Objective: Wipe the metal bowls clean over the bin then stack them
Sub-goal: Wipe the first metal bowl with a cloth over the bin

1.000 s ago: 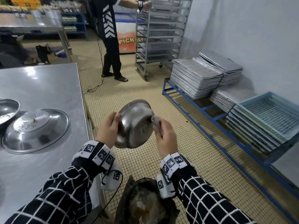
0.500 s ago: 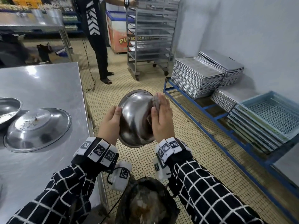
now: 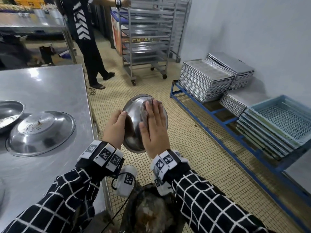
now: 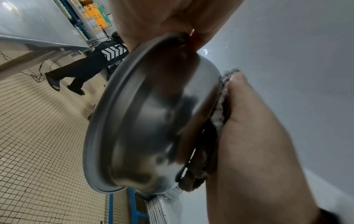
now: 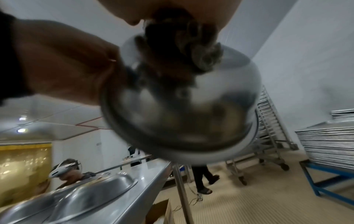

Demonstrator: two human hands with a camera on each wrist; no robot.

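Steel table (image 3: 42,84) fills the left side, 9 o'clock. Tan tiled floor (image 3: 193,140) runs through the middle. At 12 o'clock a wheeled rack (image 3: 148,36) w/ metal shelves; a person in dark clothes (image 3: 87,39) stands just left of it, one hand on the rack. At 2 o'clock, stacks of metal trays (image 3: 205,81) sit on a low blue frame (image 3: 210,115) along a pale wall (image 3: 252,31). At 3 o'clock, light blue plastic crates (image 3: 282,118) stacked on the same frame.
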